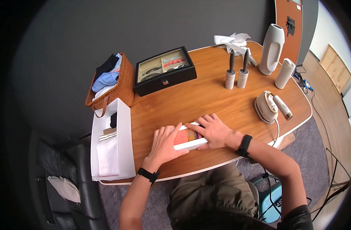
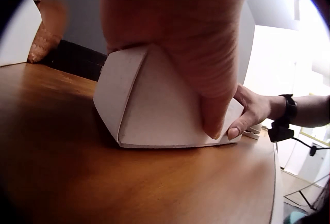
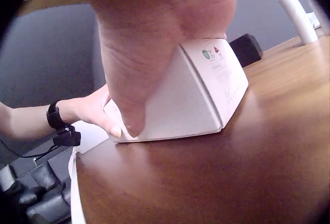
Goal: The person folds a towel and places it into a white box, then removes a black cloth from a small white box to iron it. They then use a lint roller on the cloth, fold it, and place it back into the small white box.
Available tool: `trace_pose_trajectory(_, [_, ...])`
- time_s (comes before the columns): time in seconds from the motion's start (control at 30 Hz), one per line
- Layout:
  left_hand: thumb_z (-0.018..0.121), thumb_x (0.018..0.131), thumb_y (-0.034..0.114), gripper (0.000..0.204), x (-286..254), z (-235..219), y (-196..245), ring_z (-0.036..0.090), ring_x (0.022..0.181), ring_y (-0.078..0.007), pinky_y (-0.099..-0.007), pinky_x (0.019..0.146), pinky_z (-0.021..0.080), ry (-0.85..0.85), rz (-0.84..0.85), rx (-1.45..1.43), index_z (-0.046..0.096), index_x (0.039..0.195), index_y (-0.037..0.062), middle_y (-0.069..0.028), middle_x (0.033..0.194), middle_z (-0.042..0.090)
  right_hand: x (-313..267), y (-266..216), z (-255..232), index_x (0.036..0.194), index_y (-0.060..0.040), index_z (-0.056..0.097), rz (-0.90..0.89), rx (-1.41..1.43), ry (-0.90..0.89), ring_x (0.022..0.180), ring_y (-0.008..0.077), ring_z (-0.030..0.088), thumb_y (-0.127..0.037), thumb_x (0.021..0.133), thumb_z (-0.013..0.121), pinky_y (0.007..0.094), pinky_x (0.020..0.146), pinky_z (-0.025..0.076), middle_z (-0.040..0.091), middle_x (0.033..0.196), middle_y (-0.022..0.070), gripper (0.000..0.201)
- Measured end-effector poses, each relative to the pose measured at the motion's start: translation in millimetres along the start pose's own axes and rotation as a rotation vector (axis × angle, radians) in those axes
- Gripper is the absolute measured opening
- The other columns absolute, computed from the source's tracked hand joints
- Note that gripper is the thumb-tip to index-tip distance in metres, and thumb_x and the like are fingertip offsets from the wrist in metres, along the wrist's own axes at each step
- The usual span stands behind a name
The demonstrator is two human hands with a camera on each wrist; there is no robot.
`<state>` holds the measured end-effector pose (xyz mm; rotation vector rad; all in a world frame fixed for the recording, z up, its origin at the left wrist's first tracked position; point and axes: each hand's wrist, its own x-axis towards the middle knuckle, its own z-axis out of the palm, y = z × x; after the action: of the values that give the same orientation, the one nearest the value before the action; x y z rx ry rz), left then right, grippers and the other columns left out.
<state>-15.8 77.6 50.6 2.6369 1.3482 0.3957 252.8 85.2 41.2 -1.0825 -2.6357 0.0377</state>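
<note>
A small white carton with an orange printed top lies on the wooden table in front of the person. My left hand grips its left end, thumb along the near side and fingers over the top. At the other end my right hand holds it the same way, thumb low on the near side. The left wrist view shows the plain white end and side of the carton, its lower edge at the table surface. Small green and red marks show on the carton's end in the right wrist view.
Left stand a white open bin with folded cloth and a wicker basket of clothes. Behind is a black glasses case. Two lint rollers, a garment steamer and white bottle-like devices stand right.
</note>
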Motion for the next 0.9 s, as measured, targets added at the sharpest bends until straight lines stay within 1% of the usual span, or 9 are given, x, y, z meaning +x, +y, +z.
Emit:
trace_pose_trajectory(0.07, [0.094,0.066,0.048,0.108,-6,-6,3,0.051,0.125,-0.0328,-0.0463,0.108,0.035,-0.017,0.0,-0.019,0.047,0.155,0.0057,-0.0136,0.13,0.055,-2,-7,-2,0.159,-0.0159,0.042,-0.017,0.032,0.005,0.115,0.0308,0.056,-0.054,0.076,0.084,0.0457,0.099,0.042,0.059,0.125,0.0098,0.101])
trace_pose_trajectory(0.13, [0.094,0.066,0.048,0.107,-9,-17,6,0.051,0.125,-0.0331,-0.0457,0.109,0.036,0.021,0.025,0.006,0.049,0.154,0.006,-0.0142,0.131,0.056,-1,-10,-10,0.159,-0.0155,0.042,-0.031,0.02,0.028,0.115,0.0308,0.056,-0.053,0.076,0.085,0.0452,0.099,0.043,0.06,0.124,0.0098,0.101])
trace_pose_trajectory(0.33, [0.093,0.066,0.048,0.108,-8,-46,13,0.051,0.126,-0.0331,-0.045,0.109,0.036,0.035,-0.007,0.024,0.049,0.154,0.0052,-0.0146,0.133,0.057,10,-16,-35,0.16,-0.0146,0.041,-0.063,0.002,0.09,0.115,0.0311,0.057,-0.052,0.075,0.085,0.0455,0.1,0.043,0.061,0.125,0.01,0.102])
trace_pose_trajectory(0.43, [0.093,0.066,0.049,0.108,-11,-42,12,0.051,0.128,-0.0328,-0.0448,0.11,0.036,-0.015,-0.018,0.016,0.048,0.155,0.005,-0.0145,0.133,0.057,9,-16,-30,0.158,-0.0147,0.043,-0.067,-0.001,0.079,0.115,0.0316,0.058,-0.051,0.074,0.086,0.0454,0.1,0.043,0.061,0.124,0.0103,0.101])
trace_pose_trajectory(0.53, [0.093,0.066,0.05,0.109,-17,-33,10,0.05,0.128,-0.0324,-0.0446,0.11,0.035,-0.028,-0.014,-0.018,0.048,0.155,0.0045,-0.0144,0.134,0.057,5,-17,-25,0.157,-0.0152,0.045,-0.066,0.018,0.025,0.116,0.032,0.058,-0.051,0.074,0.087,0.0453,0.1,0.043,0.061,0.124,0.0109,0.1])
trace_pose_trajectory(0.6, [0.093,0.066,0.05,0.11,-20,-38,16,0.051,0.128,-0.0322,-0.0447,0.11,0.035,-0.014,-0.016,-0.021,0.048,0.155,0.0041,-0.0139,0.135,0.056,2,-21,-29,0.155,-0.0153,0.046,-0.065,0.021,0.054,0.116,0.0325,0.058,-0.051,0.073,0.087,0.0453,0.099,0.043,0.061,0.124,0.0113,0.098])
trace_pose_trajectory(0.67, [0.092,0.067,0.05,0.108,-19,-47,20,0.051,0.128,-0.0321,-0.0448,0.111,0.036,-0.053,-0.045,-0.036,0.048,0.154,0.0039,-0.0134,0.136,0.057,2,-22,-28,0.155,-0.0152,0.047,-0.063,0.042,0.031,0.116,0.0327,0.058,-0.051,0.073,0.087,0.0453,0.099,0.043,0.062,0.124,0.0113,0.098])
trace_pose_trajectory(0.83, [0.091,0.069,0.051,0.105,-21,-36,11,0.051,0.13,-0.0325,-0.0446,0.114,0.035,-0.03,-0.033,-0.059,0.049,0.153,0.004,-0.014,0.137,0.056,3,-18,-24,0.154,-0.0146,0.048,-0.072,0.033,0.048,0.116,0.0326,0.058,-0.05,0.071,0.088,0.0449,0.099,0.043,0.062,0.123,0.0111,0.099])
trace_pose_trajectory(0.9, [0.091,0.07,0.052,0.105,-26,-31,10,0.05,0.132,-0.0327,-0.0448,0.115,0.034,-0.028,-0.029,-0.071,0.049,0.153,0.0038,-0.0145,0.137,0.056,1,-20,-25,0.153,-0.014,0.048,-0.062,0.054,-0.001,0.116,0.0323,0.058,-0.052,0.072,0.088,0.0446,0.099,0.043,0.062,0.123,0.0109,0.098])
